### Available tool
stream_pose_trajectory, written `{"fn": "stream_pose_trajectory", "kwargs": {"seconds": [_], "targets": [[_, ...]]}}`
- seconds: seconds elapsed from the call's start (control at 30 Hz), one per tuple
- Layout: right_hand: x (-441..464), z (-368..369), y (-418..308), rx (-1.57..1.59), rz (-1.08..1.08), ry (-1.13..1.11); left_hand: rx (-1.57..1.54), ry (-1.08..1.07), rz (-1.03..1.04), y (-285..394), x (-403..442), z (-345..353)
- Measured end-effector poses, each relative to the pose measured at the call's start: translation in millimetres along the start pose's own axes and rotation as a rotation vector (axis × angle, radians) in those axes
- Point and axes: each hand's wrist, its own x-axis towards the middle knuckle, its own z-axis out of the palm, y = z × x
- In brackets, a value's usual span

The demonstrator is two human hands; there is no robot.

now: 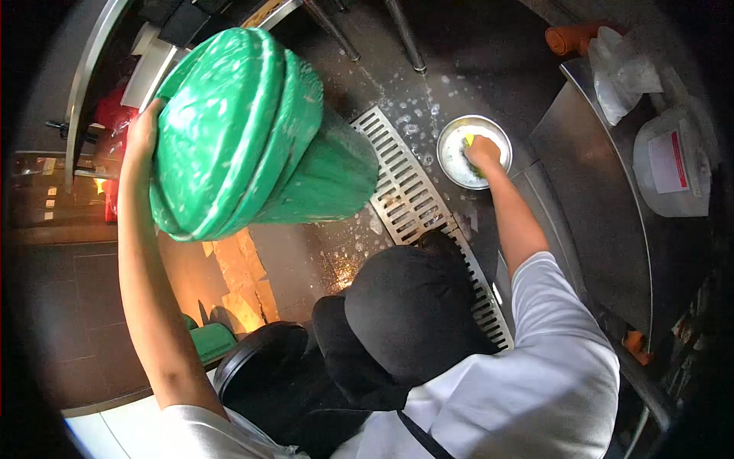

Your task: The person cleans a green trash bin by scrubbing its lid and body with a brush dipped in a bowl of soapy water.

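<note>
A large green lidded bin (222, 138), streaked with white suds, leans at a tilt over the floor. My left hand (144, 130) is closed on the edge of its domed lid, the fingers partly hidden behind it. Lower and to the right, a round metal bowl (447, 157) with foamy water stands on the floor. My right hand (483, 153) reaches into this bowl, closed on a yellow and green sponge (469, 141) that shows only at its edges.
A slotted metal drain grate (397, 180) runs across the wet, suds-spotted dark floor. Metal legs (405, 34) stand at the top. On the right are a dark panel (592, 183), a clear labelled tub (673, 164), a plastic bag (615, 73) and an orange pipe (573, 38). Flattened cardboard (241, 279) lies left.
</note>
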Motion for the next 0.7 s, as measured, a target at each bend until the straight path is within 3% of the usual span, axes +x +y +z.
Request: {"fn": "stream_pose_trajectory", "kwargs": {"seconds": [0.13, 0.17, 0.2, 0.27, 0.3, 0.33, 0.37, 0.43, 0.53, 0.57, 0.6, 0.63, 0.67, 0.7], "targets": [[-41.0, -55.0, -41.2, 0.089, 0.060, 0.201, -0.070, -0.190, -0.018, 21.0, -16.9, -2.0], [-53.5, -70.6, -55.2, 0.175, 0.051, 0.256, -0.066, -0.228, 0.135, 15.1, -13.9, -5.7], [-62.1, -75.8, -71.4, 0.265, 0.045, 0.308, -0.063, -0.205, 0.117, 21.1, -21.7, -5.8], [-59.0, -67.7, -115.5, 0.729, -0.069, 0.321, -0.048, -0.168, 0.084, 39.3, -40.1, 0.9], [-57.1, -60.3, -146.8, 1.116, -0.211, 0.245, -0.094, -0.236, 0.142, 24.2, -27.9, -3.4], [-53.8, -51.6, -184.8, 1.490, -0.270, -0.002, -0.194, -0.297, -0.025, 14.1, -21.6, -6.4], [-93.1, -99.1, -220.1, 1.828, -0.229, -0.275, -0.238, -0.301, -0.004, 11.3, -24.4, -4.3], [-126.1, -135.6, -260.7, 1.982, -0.089, -0.370, -0.307, -0.293, 0.088, 13.8, -38.2, -1.6], [-110.3, -77.7, -273.6, 1.569, -0.099, -0.125, -0.345, -0.340, 0.054, 15.6, -46.5, -3.3], [-104.1, -33.2, -273.2, 1.806, -0.023, -0.124, -0.321, -0.305, 0.053, 16.5, -48.4, -3.3], [-92.0, 9.5, -258.2, 1.734, 0.065, -0.182, -0.302, -0.278, 0.073, 9.7, -49.1, -5.4], [-83.9, 38.0, -242.1, 1.550, 0.117, -0.151, -0.286, -0.252, 0.097, 4.1, -45.9, -6.8], [-63.4, 83.2, -224.0, 1.070, 0.105, -0.073, -0.271, -0.228, 0.126, -0.5, -41.1, -7.3], [-61.7, 82.9, -224.1, 1.145, 0.149, -0.077, -0.349, -0.350, 0.097, -12.8, -25.5, -13.1]]}}
